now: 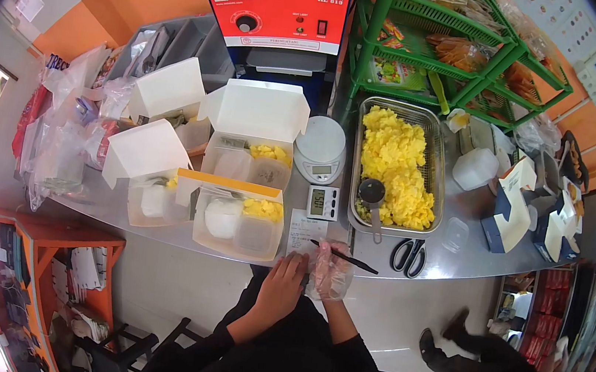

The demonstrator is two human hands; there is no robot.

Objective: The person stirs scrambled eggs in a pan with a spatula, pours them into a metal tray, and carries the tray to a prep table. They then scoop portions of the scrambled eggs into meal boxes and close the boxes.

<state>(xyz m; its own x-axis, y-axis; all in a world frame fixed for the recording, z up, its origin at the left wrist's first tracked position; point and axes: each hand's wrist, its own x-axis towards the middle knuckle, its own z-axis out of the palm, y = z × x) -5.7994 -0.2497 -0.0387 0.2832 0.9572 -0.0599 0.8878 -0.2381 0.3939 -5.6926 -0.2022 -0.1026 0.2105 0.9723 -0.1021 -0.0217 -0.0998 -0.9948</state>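
Note:
My right hand (332, 273), in a clear plastic glove, holds a black pen (345, 256) over the lower part of a printed receipt (307, 230). Bare, my left hand (285, 280) rests at the receipt's lower left edge, fingers close together; whether it grips the paper is too small to tell. Above the receipt are a small timer (323, 203) and a white kitchen scale (319, 151). Open food boxes (238, 217) with yellow egg, white rice and clear cups stand to the left. On the right a metal tray (440, 203) holds scrambled egg and a measuring scoop (371, 192).
Black scissors (408, 257) lie near the table's front edge. A red and blue cup sealer (281, 17) and green shelves (433, 57) stand behind. Dark blue boxes (509, 212) are on the right. Another person (491, 366) is at the lower right, beyond the table.

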